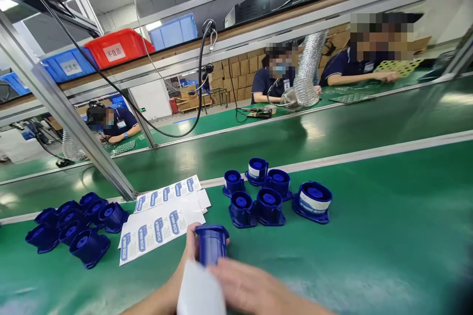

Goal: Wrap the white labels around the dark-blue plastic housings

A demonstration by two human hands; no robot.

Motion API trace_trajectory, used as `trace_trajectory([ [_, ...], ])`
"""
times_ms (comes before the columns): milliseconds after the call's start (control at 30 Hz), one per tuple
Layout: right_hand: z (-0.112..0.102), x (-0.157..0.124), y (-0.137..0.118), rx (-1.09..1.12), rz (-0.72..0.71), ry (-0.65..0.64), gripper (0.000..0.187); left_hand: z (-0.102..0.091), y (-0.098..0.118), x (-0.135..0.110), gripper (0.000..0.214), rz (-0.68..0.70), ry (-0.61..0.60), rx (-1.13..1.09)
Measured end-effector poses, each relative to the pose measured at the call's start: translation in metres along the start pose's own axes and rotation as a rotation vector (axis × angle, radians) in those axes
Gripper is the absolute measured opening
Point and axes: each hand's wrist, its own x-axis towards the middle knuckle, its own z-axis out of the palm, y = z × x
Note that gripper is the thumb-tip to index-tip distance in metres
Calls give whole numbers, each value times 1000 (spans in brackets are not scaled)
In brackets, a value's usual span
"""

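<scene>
Deep-blue housing (212, 246); blue-printed white sheets (158, 230); green tabletop (377, 256)

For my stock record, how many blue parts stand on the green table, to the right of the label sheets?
6: one blue part at the back, one left and one right of it, slightly nearer, two in front, one at far right. None seems hidden.

Blue housing (212, 244) in left hand (187, 252), blurred right hand (246, 280) apparently against it

Blue housing (213, 243): smooth, glossy plastic. Label sheets (159, 229): matt paper. Green worktop (377, 226): glossy. Duct (309, 71): crinkled, metallic.
</scene>
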Motion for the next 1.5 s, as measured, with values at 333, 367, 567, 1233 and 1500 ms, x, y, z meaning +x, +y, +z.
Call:
trace_trajectory([
  [333, 5, -24, 27, 105, 476, 409, 78, 19, -31, -17, 110, 355, -193, -461],
  [367, 6, -22, 25, 116, 463, 396, 81, 18, -30, -18, 111, 339, -202, -443],
  [567, 20, -12, 18, 134, 565, 459, 106, 21, -19, -19, 109, 285, -218, -412],
  [1233, 35, 1, 19, 71, 662, 474, 93, 37, -12, -20, 81, 485, 208, 241],
  [1500, 40, 1, 21, 1, 724, 335, 119, 26, 13, -17, 70, 426, 99, 317],
])
